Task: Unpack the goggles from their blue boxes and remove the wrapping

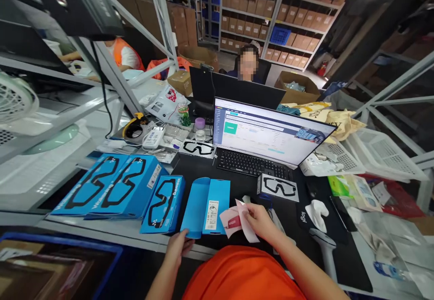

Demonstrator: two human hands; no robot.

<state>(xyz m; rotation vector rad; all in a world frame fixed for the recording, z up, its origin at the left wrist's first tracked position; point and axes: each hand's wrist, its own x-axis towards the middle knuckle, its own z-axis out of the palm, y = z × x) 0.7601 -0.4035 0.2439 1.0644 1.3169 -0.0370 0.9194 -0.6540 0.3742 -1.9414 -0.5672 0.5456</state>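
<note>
My right hand (260, 221) pinches a folded pale pink paper leaflet (249, 227) with a dark red patch beside it. An opened blue box (222, 196) with a white label lies just left of the leaflet, its wide flap (196, 205) spread out to the left. At the near edge of that flap, my left hand (179, 245) grips with thumb and curled fingers; some fingers are hidden below. Further left is a closed blue box (164, 205) printed with black goggles.
More blue goggle boxes (127, 187) stand at the left. White goggle boxes (280, 187) flank the keyboard (254, 162) below a lit monitor (267, 130). A barcode scanner (325, 245) and crumpled tissue (316, 214) lie at right. A person sits behind the screens.
</note>
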